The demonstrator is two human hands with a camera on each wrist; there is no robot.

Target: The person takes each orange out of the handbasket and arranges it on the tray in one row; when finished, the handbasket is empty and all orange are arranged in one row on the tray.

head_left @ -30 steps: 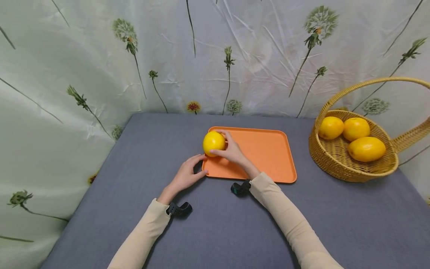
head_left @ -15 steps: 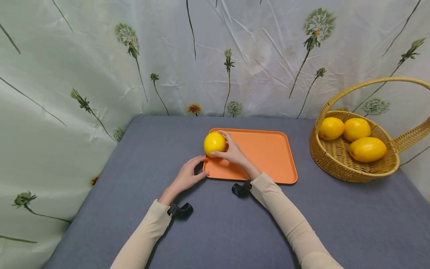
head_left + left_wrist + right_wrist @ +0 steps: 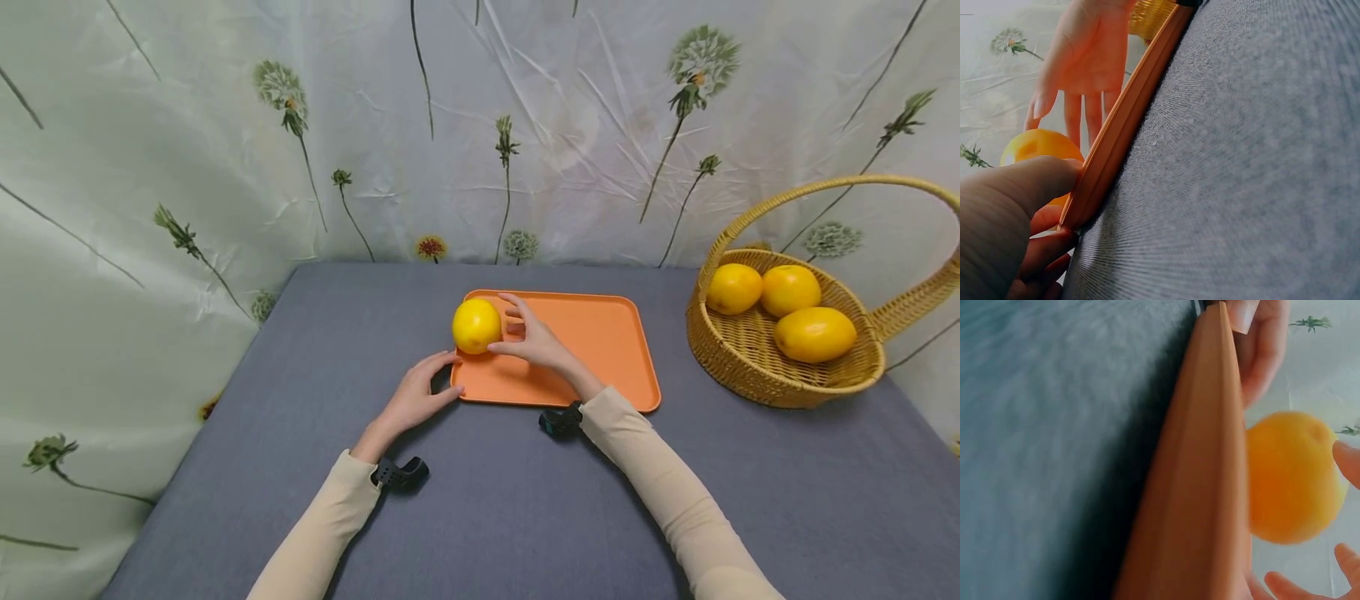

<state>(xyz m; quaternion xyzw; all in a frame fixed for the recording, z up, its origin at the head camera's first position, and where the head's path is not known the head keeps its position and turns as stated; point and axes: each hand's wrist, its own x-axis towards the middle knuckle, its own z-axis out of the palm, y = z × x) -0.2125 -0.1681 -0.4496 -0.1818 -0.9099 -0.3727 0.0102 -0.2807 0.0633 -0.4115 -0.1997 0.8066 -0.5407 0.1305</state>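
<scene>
In the head view a round yellow-orange fruit (image 3: pixel 476 326) sits at the left end of an orange tray (image 3: pixel 592 342). My right hand (image 3: pixel 538 340) is just right of the fruit, its fingers spread apart. The thumb tip overlaps the fruit's lower right edge in this view. My left hand (image 3: pixel 420 390) holds the tray's left end near the front corner. In the left wrist view its thumb (image 3: pixel 1054 178) lies at the tray's rim and the other fingers curl around below. The right wrist view shows the fruit (image 3: pixel 1294 478) standing above the tray's edge, right-hand fingertips apart around it.
A wicker basket (image 3: pixel 738 367) with a tall handle stands on the right, holding several yellow-orange fruits, one of them oblong (image 3: pixel 815 334). A grey cloth (image 3: pixel 495 508) covers the table. Behind it hangs a flower-printed curtain (image 3: pixel 592 150).
My right hand has let go of the fruit and drawn back to the right, its fingers opening. The fruit stays at the tray's left end. My left hand keeps its place at the tray.
</scene>
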